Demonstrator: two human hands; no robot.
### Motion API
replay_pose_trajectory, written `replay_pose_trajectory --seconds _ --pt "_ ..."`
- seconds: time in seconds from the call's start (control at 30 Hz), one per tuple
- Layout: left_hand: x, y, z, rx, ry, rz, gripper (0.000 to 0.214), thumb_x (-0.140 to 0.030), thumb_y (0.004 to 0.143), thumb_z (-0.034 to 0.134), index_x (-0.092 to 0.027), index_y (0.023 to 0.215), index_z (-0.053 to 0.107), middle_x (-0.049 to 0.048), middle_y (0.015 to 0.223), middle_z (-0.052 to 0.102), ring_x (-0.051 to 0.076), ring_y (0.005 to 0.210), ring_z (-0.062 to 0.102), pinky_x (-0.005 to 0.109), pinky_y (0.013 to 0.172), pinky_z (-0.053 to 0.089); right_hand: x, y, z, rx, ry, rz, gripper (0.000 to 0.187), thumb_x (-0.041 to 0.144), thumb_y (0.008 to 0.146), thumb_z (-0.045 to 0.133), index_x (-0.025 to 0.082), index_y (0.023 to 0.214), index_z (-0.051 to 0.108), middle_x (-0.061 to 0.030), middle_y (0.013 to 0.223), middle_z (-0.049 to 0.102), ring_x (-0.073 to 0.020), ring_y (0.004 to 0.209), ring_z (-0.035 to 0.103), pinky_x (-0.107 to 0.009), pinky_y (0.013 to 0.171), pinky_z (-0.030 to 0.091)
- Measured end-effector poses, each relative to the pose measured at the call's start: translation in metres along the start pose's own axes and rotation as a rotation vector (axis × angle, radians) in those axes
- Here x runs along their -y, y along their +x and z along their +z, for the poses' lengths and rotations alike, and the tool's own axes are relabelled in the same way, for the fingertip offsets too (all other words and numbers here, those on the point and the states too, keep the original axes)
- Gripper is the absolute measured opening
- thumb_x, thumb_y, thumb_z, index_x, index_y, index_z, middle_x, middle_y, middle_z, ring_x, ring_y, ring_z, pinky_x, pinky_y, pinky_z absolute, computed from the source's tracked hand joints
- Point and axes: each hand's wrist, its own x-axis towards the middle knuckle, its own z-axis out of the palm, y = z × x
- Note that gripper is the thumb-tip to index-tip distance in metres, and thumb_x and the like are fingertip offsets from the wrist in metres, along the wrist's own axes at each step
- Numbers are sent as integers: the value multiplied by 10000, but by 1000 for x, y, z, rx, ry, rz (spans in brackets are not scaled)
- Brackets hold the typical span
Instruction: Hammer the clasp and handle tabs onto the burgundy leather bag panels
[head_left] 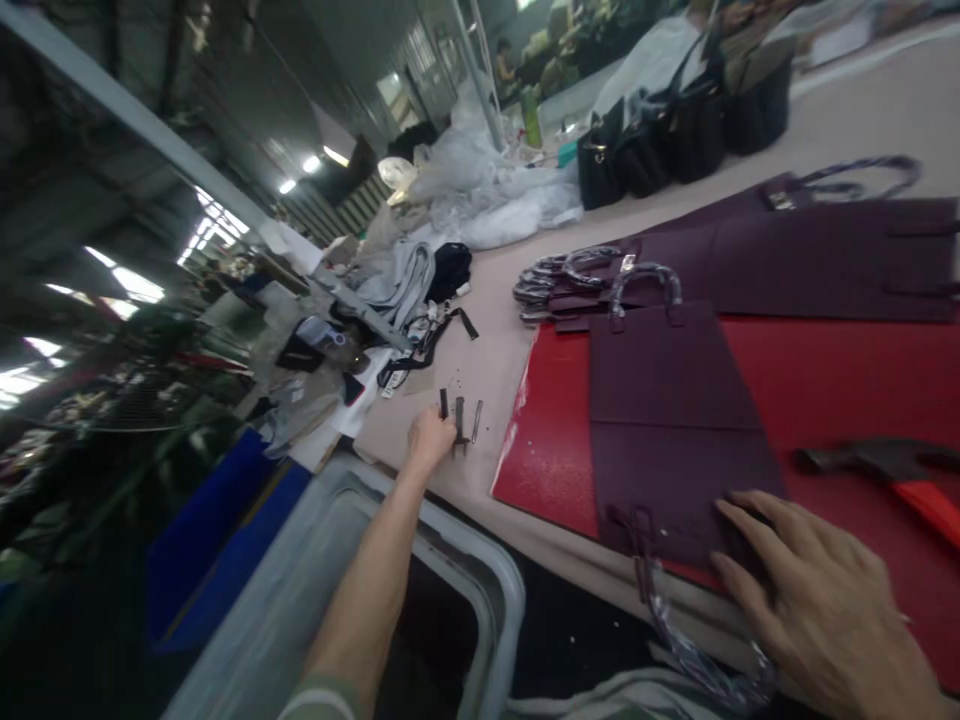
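My left hand (433,437) is closed at the table's near left edge, beside several small metal tools. A short dark tool (443,403) sticks out just past its fingers; whether they grip it I cannot tell. Close by lie a pronged metal tool (460,422) and a slim metal rod (477,421). My right hand (817,590) rests with fingers spread on the lower right corner of a dark purple leather bag panel (675,400). One plastic-wrapped handle (646,285) loops from the panel's far end, and another wrapped handle (675,625) hangs over the table edge.
A red board (551,430) lies under the panel. On it, at right, is a hammer (877,460). More purple panels (810,260) are stacked behind, with black bags (675,140) farther back. A grey plastic bin (502,580) stands below the table edge.
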Motion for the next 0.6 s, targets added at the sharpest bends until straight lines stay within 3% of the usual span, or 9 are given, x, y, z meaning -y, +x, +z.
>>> replay_pose_trajectory --seconds 0.13,0.23,0.4,0.5,0.6 --pt "15 2 11 57 46 -53 258 -326 908 592 -144 1010 744 199 1050 745 324 1031 705 352 818 516 1 2 0 -4 1 -8 330 406 981 382 228 1201 552 -169 1190 636 -406 1043 610 -553 822 451" --pt "14 -6 17 47 55 -48 283 -314 931 574 -130 1089 720 209 1131 714 318 1076 686 359 862 512 -1 2 1 -6 -2 -1 333 403 974 387 229 1212 542 -170 1195 636 -419 1043 612 -574 830 465" --pt "-10 -17 17 -17 29 27 312 -268 988 460 -168 1181 684 164 1286 653 264 1210 620 325 981 467 -5 3 4 -1 2 -31 351 408 968 388 197 1185 566 -192 1181 639 -428 1042 615 -580 824 477" --pt "-32 -12 17 40 -8 80 267 -350 942 568 -195 1101 716 133 1204 705 256 1165 646 301 956 480 -6 3 6 3 -23 -48 385 433 975 386 181 1190 582 -187 1188 636 -421 1059 609 -571 832 475" --pt "-48 -1 17 139 -38 68 227 -307 831 687 -133 967 739 189 1058 742 298 1063 692 304 853 514 -4 1 6 18 -35 -24 410 450 991 391 168 1214 589 -172 1229 621 -399 1105 589 -557 874 469"
